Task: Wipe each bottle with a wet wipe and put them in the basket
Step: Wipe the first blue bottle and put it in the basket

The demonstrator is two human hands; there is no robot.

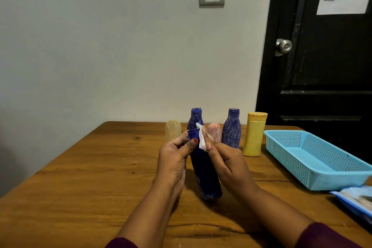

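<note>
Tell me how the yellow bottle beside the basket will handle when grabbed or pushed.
The yellow bottle stands upright, tall for its base, so a high push would probably tip it. Its smooth, plastic-looking wall likely stays stiff under a grip.

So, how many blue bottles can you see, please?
3: the held blue bottle, the rear blue bottle behind the wipe, and the right blue bottle beside the yellow bottle. More may be hidden.

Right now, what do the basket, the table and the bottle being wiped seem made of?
Light blue mesh basket: moulded plastic, regular grid of holes. Brown table: wood or wood veneer, matte, visible grain and knots. Dark blue bottle being wiped: probably plastic, smooth, faint sheen.
</note>
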